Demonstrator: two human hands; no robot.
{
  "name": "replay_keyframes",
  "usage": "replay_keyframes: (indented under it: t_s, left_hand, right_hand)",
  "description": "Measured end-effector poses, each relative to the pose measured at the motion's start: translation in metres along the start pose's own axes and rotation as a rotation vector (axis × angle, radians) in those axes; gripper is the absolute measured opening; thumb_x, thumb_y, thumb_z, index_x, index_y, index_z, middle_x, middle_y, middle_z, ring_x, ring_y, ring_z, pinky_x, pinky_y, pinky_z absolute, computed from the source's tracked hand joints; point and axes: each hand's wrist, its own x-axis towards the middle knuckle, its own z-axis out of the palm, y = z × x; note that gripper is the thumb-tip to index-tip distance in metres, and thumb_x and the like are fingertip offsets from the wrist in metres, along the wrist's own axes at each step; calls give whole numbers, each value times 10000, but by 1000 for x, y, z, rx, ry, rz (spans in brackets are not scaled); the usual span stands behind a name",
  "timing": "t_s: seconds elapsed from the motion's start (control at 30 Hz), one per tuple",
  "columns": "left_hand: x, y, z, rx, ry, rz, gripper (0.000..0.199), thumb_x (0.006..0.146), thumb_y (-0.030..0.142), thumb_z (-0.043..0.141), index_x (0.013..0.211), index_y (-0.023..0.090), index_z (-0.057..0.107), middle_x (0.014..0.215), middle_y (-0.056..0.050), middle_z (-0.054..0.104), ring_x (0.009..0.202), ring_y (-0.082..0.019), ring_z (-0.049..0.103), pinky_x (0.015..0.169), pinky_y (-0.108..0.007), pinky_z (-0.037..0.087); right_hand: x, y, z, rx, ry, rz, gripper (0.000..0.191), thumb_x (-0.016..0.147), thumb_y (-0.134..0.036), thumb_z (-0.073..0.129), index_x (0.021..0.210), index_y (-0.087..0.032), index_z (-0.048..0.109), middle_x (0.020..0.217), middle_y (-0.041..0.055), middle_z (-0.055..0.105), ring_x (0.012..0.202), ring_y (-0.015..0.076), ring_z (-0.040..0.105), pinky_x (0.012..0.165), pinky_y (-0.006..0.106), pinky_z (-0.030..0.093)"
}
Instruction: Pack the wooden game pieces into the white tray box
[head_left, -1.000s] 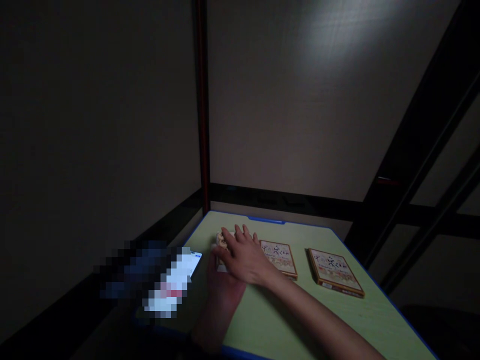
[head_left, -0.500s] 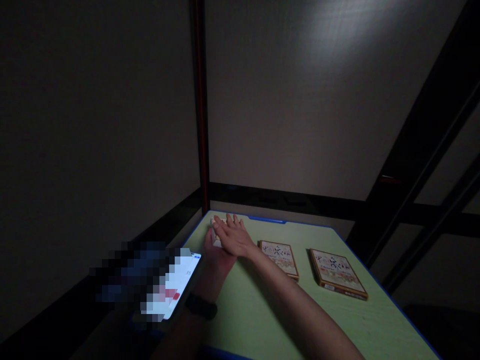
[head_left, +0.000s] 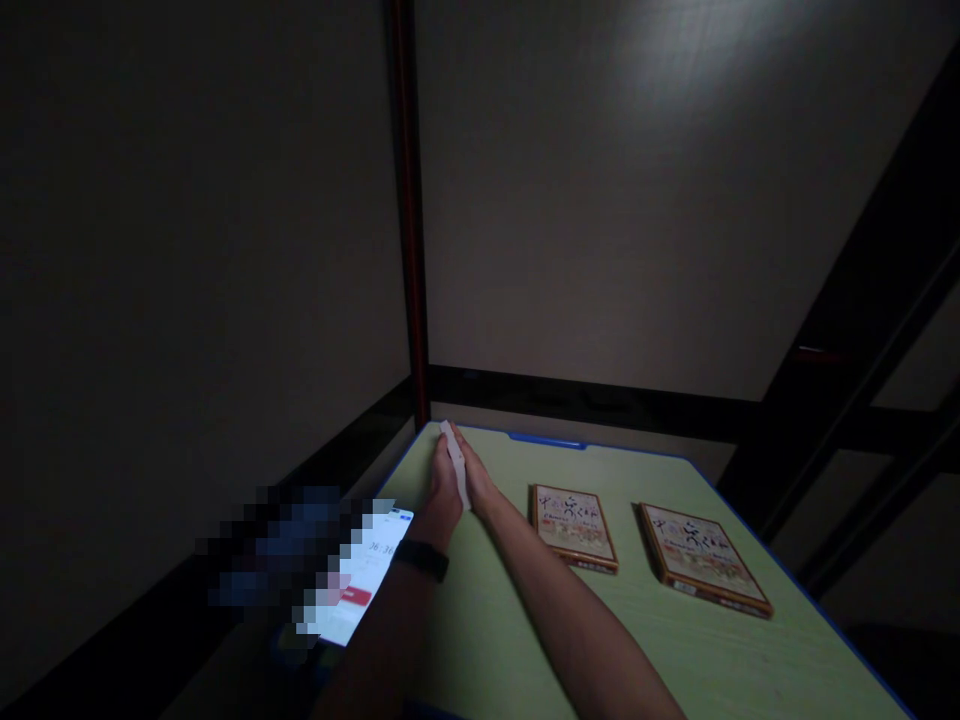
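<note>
Fingers of the left hand (head_left: 444, 488) and right hand (head_left: 475, 482) clasp a thin white box (head_left: 455, 464) between them, on edge near the bench's (head_left: 487, 620) far-left corner. It looks light, stiff, perhaps crushable; flat palms should suit its broad sides.

Both bare arms reach away from the near side and draw together at the far end. The left forearm (head_left: 391, 625), dim in shadow, rises from the near left and leans rightward; the right forearm (head_left: 574, 595) slants in from the near right on a longer diagonal. The left hand (head_left: 444, 490) and right hand (head_left: 475, 478) stand on edge, side by side — palms turned inward, a narrow gap between them, fingers pointing far. The wrists sit close but apart — individual fingers are hard to make out.
</note>
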Motion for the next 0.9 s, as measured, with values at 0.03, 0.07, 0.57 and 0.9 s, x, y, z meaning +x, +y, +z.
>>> replay_keyframes:
  t_s: [0.03,0.07,0.57,0.9]
  left_hand:
    - [3,-3,0,60,31,-3,287,924,325,440,780,182,643,701,-20,656,901,-203,682,880,-302,547]
    - [5,-6,-1,129,44,21,278,925,333,443,819,179,649,743,-23,671,925,-209,680,890,-307,543]
    - [21,-29,-14,675,-128,360,504,927,478,488,1372,245,519,1517,-61,454,1407,-230,401,1192,-334,275]
    - [-6,-25,-7,997,-105,526,583,860,522,586,1356,218,540,1576,-95,347,1472,-275,269,1227,-380,159]
  right_hand:
    - [0,1,1,33,31,18,544,849,-508,501,1299,-218,600,1297,17,653,1286,193,521,1135,350,349]
    - [-1,2,1,48,55,28,535,854,-492,483,1291,-205,600,1255,22,676,1243,194,557,1113,344,380]
    - [-2,-10,-8,59,240,35,481,879,-496,386,1014,-137,676,871,81,743,865,239,684,794,325,548]
    - [0,-3,-19,-146,228,-99,671,882,-617,258,1100,-124,659,949,108,730,981,243,670,888,342,532]
